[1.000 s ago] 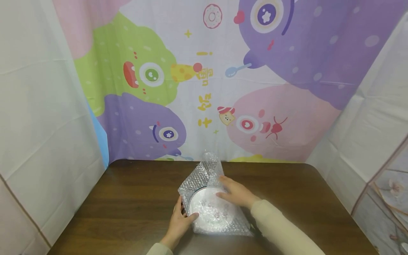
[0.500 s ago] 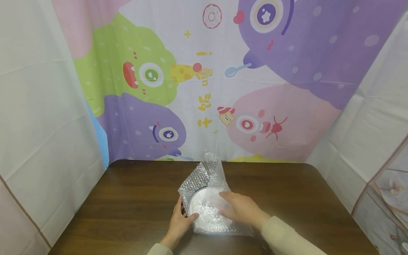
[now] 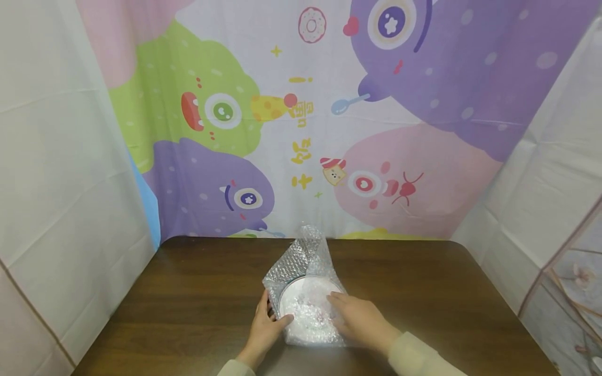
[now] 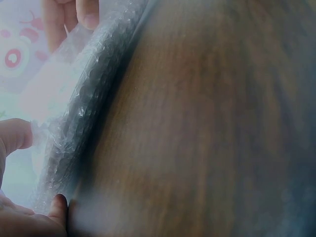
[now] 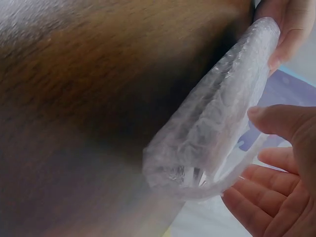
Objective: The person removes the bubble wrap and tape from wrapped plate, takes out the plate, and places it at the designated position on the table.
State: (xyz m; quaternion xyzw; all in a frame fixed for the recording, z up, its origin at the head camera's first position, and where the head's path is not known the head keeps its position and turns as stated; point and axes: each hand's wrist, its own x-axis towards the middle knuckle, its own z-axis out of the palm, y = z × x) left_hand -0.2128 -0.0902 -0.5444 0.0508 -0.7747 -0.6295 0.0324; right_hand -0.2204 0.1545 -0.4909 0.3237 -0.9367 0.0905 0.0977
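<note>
A round white plate (image 3: 305, 305) with a dark rim and a faint printed pattern lies under bubble wrap (image 3: 293, 263) in the head view. My left hand (image 3: 265, 324) grips the wrapped left edge, thumb on top and fingers around the side. My right hand (image 3: 364, 318) lies over the right side of the wrap. In the right wrist view its thumb (image 5: 276, 118) touches the wrap and its fingers are fairly straight and spread beside it. The left wrist view shows the wrap's edge (image 4: 84, 108) from the side, between both hands.
The bundle is near the front of a dark wooden table (image 3: 202, 292). Behind the table hangs a curtain (image 3: 301, 209) with cartoon monsters. Pale cloth sheets (image 3: 512, 209) flank both sides. A loose flap of wrap points toward the back edge.
My right hand has slid from the upper right of the wrap down and to the right along it, smoothing the flap over the plate. My left hand has kept its place.
</note>
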